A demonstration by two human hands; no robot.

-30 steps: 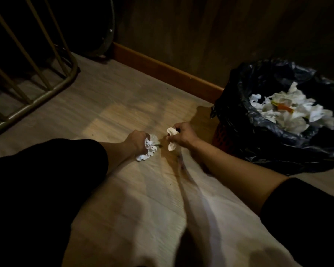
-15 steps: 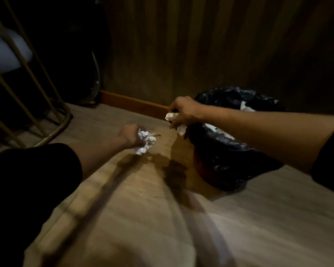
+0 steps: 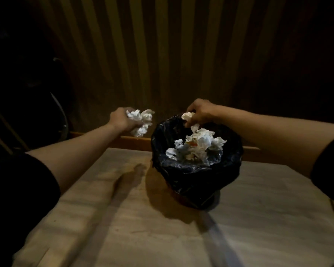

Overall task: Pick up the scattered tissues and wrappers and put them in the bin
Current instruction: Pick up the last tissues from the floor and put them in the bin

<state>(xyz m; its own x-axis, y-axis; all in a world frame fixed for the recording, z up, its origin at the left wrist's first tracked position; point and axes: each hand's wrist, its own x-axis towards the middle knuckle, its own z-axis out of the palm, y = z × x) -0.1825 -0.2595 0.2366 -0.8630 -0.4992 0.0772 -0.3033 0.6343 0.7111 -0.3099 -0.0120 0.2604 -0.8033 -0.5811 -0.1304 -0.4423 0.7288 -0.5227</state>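
Observation:
A bin lined with a black bag (image 3: pixel 197 176) stands on the floor by the wall, with a heap of crumpled white tissues (image 3: pixel 197 147) inside it. My right hand (image 3: pixel 201 112) is over the far rim of the bin, shut on a small crumpled tissue (image 3: pixel 188 116) that hangs above the heap. Just left of the bin's rim and raised above the floor, my left hand (image 3: pixel 121 120) is closed around a bigger wad of white tissues (image 3: pixel 142 120).
Pale wooden floor (image 3: pixel 162 228) stretches toward me in front of the bin. A ribbed brown wall (image 3: pixel 172 54) with a wooden skirting board (image 3: pixel 133 140) runs behind it. A dark object with a metal edge (image 3: pixel 60 110) sits at the far left.
Both hands rose from the floor with their tissues. The right hand moved over the bin and the left hand came up beside its rim. The view turned toward the bin.

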